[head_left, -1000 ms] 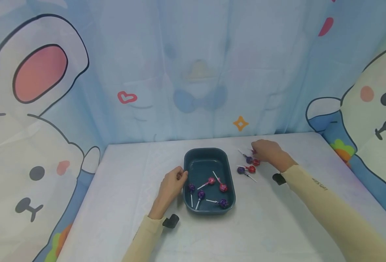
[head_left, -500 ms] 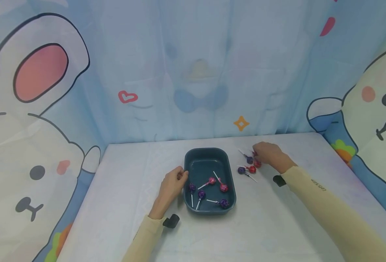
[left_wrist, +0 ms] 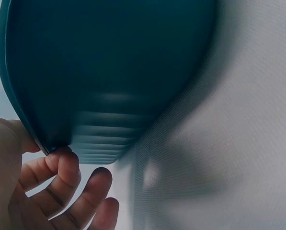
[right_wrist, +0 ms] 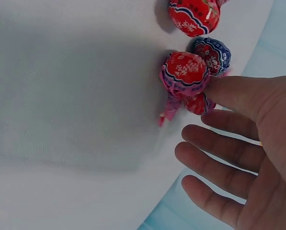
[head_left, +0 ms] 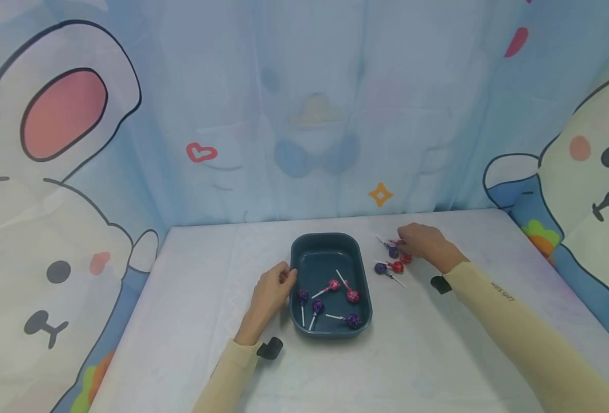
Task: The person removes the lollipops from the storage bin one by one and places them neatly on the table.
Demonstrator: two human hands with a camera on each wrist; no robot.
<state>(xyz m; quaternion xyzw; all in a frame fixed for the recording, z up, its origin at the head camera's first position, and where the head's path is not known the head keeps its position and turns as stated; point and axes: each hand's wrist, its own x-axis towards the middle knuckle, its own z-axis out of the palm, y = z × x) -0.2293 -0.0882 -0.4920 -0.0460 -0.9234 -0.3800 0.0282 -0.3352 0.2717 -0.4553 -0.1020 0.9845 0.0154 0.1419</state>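
My left hand [head_left: 270, 292] grips the left rim of a dark teal tray [head_left: 324, 246]. In the left wrist view, the thumb and index finger pinch the tray's edge, while the other fingers are spread below it. Several lollipops with purple or pink-red wrappers, such as a purple one [head_left: 353, 320], lie inside. Right of the tray, my right hand [head_left: 425, 244] reaches into a small group of lollipops. Its thumb and index finger pinch a red lollipop [right_wrist: 196, 104], partly hidden behind another red-and-pink lollipop [right_wrist: 185, 72]. The remaining fingers are loosely extended.
Beside the right hand lie a dark blue lollipop [head_left: 381, 268], a red lollipop [head_left: 398, 267] and another dark blue lollipop [head_left: 394, 252]. A white cloth [head_left: 206, 258] covers the table. Behind it hangs a light blue curtain [head_left: 222, 86] with cartoon prints.
My right hand has shifted slightly down among the lollipops, and a pink stick now shows near its fingertips. The left hand and tray stay in place.
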